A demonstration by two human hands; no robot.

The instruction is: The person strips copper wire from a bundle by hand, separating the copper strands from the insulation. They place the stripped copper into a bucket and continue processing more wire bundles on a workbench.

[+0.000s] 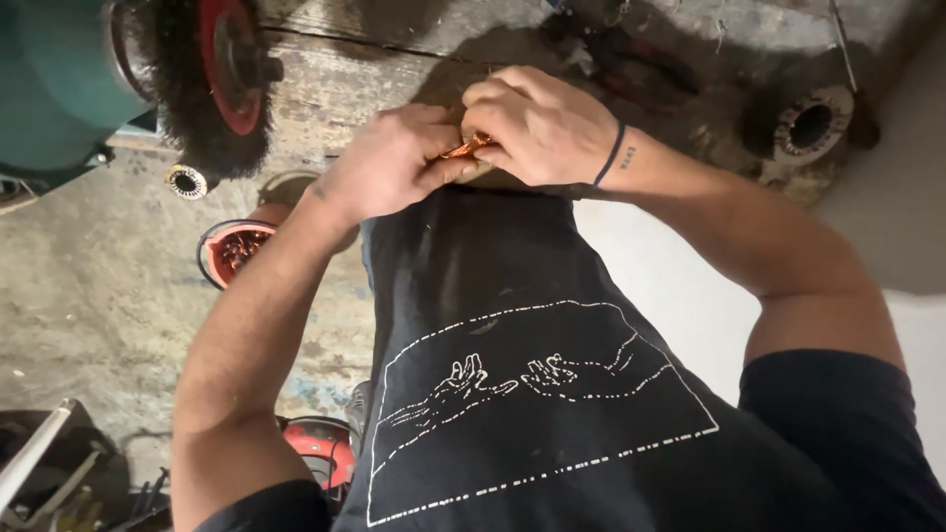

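Observation:
Both hands meet at the edge of a worn wooden workbench point(345, 74), just above my black shirt. My left hand point(389, 163) and my right hand point(537, 123) are closed together on a small bundle of copper wire point(467, 148), of which only a short orange-brown piece shows between the fingers. What lies under the hands is hidden. A thin dark band circles my right wrist.
A bench machine with a black wire brush wheel and red hub point(222, 69) stands at the upper left beside a teal housing point(49, 79). A round metal stator point(810, 126) rests on the bench at right. On the floor sit a red-rimmed bowl of copper scraps point(235, 251) and a small ring part point(185, 181).

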